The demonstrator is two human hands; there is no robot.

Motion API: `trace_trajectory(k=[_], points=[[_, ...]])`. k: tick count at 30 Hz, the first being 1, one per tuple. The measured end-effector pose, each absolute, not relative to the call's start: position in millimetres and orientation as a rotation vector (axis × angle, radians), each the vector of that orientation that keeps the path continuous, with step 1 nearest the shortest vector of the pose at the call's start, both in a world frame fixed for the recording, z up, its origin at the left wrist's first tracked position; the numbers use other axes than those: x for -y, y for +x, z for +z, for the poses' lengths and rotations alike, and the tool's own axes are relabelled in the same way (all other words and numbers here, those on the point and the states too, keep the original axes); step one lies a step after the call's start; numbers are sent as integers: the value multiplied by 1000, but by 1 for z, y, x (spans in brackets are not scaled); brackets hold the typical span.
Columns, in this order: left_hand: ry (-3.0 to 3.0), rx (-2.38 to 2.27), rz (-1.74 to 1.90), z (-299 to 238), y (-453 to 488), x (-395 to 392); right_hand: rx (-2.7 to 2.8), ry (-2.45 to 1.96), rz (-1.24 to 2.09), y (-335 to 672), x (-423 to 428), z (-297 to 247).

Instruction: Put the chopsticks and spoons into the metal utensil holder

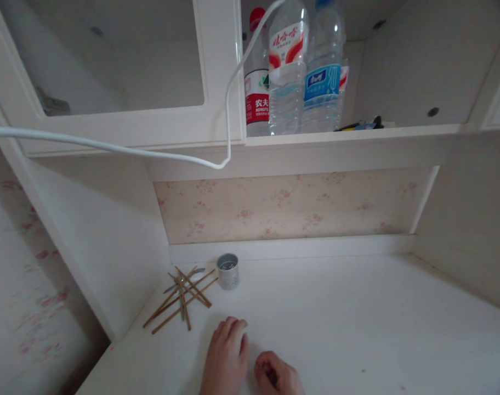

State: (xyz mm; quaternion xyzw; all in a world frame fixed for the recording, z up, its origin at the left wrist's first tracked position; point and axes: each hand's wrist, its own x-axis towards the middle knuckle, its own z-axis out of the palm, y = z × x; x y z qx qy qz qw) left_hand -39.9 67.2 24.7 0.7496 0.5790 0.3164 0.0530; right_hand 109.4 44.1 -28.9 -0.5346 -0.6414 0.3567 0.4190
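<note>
My left hand (226, 356) lies palm down on the white desk (357, 323), fingers stretched out and close together, holding nothing. My right hand (277, 376) rests just to its right at the bottom edge, fingers curled inward; whether anything is inside them is hidden. A loose pile of several thin wooden sticks (184, 299) lies on the desk beyond my left hand, mixed with a metal piece. A small grey metal cup (227, 270) stands upright right of the sticks, near the back wall.
Three plastic water bottles (289, 71) stand on the shelf above. A white cable (225, 109) hangs down across the cabinet front. Dark small items (363, 125) lie on the shelf at the right. White cabinet walls close in both sides of the desk.
</note>
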Motion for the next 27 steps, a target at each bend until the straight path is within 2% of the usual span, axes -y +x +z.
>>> trace_trajectory(k=[4,8,13,27], points=[[1891,-1551,867,39,10,-40,1614,-1303,919,114,-35,-7],[1712,-1579,856,27,17,-42,1654,-1318,940,115,-34,-3],[1686,-1547,894,14,8,-49,1658,-1305,960,113,-33,-1],[1680,-1476,874,27,1,-45,1670,-1337,915,110,-23,6]])
